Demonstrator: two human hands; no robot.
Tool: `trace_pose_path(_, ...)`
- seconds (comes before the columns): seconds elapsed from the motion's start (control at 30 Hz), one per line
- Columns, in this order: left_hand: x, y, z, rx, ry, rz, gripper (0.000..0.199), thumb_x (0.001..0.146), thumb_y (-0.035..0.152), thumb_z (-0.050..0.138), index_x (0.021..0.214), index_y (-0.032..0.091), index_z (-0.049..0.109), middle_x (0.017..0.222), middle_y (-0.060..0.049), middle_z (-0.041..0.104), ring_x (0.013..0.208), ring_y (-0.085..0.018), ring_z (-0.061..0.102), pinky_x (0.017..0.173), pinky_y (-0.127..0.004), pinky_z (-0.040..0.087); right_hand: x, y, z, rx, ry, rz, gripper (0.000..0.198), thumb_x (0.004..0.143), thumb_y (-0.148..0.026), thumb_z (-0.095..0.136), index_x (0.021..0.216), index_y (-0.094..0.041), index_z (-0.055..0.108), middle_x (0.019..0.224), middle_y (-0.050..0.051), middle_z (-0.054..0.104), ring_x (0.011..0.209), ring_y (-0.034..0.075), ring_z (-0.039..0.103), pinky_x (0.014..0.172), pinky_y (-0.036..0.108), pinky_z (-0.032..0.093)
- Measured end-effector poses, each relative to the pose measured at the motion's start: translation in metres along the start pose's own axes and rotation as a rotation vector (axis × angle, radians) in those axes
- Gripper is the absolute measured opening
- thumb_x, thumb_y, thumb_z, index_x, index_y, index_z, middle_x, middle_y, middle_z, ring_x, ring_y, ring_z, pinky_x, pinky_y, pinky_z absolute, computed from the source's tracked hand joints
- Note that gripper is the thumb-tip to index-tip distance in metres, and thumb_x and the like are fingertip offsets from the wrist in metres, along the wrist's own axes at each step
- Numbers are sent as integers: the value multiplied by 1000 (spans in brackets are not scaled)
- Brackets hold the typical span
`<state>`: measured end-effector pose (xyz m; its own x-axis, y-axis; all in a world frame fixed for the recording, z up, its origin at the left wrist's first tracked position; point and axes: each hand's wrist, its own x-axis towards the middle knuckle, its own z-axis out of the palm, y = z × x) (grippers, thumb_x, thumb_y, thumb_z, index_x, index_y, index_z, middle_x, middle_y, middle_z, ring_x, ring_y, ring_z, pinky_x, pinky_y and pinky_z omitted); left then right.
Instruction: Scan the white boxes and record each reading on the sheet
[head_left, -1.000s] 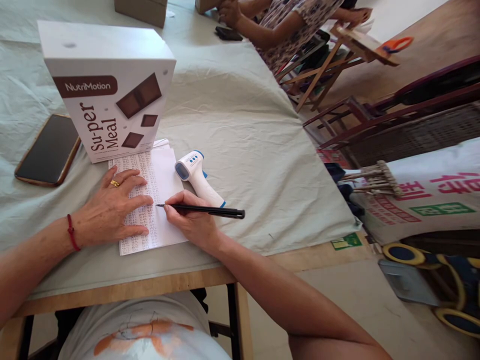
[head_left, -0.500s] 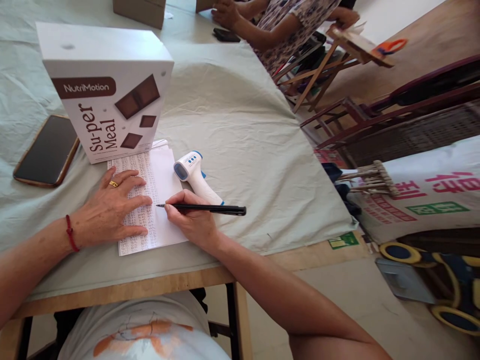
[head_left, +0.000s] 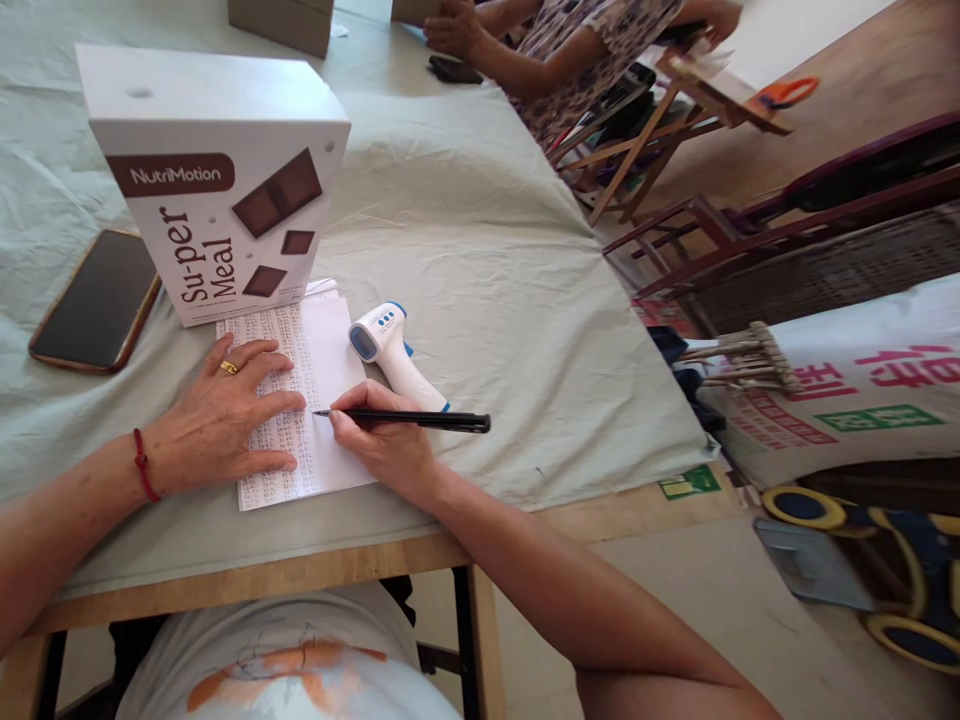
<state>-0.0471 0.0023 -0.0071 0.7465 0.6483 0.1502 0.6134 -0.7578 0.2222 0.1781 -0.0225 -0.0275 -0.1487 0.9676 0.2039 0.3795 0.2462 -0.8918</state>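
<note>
My left hand [head_left: 236, 420] lies flat with fingers spread on a sheet of paper [head_left: 334, 350]. Rows of small handwriting cover the left part of the sheet, while its right part is blank. Between the thumb and fingers of my right hand [head_left: 390, 445] is a black pen [head_left: 420, 417], its tip at the paper just right of the written rows. Beyond that hand lies a white and blue infrared thermometer [head_left: 394, 350]. A white Su-per Meal box [head_left: 262, 200] stands upright at the sheet's far edge.
A phone [head_left: 94, 300] rests on the cloth-covered table [head_left: 480, 250] at the left. Across the table sits another person [head_left: 570, 60], near a cardboard box [head_left: 281, 22] and a small dark object [head_left: 455, 70]. To the right are a printed white sack [head_left: 862, 370] and a wooden chair [head_left: 697, 230].
Both my hands and the pen look nearly unmoved on the paper. The other person's far hand has shifted to the right. The whole view has slid very slightly.
</note>
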Motion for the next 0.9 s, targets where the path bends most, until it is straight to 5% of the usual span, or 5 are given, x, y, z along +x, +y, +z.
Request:
trace_pose_path(0.67, 1, 3, -3, -11, 20, -32, 46, 85, 60, 62, 116, 27, 70, 133, -7, 59, 134, -36, 47, 118, -61, 27, -1, 0, -1, -45, 45, 8, 9, 77, -24, 59, 68, -23, 58, 60, -3, 59, 54, 12, 51, 53, 26, 46)
trace_pose_path(0.9, 1, 0, -2, -6, -16, 26, 43, 85, 51, 68, 118, 25, 69, 135, -17, 57, 134, -41, 45, 111, -71, 29, 0, 0, -1, -50, 33, -11, 10, 76, -25, 58, 67, -23, 56, 59, -3, 59, 53, 11, 50, 53, 26, 46)
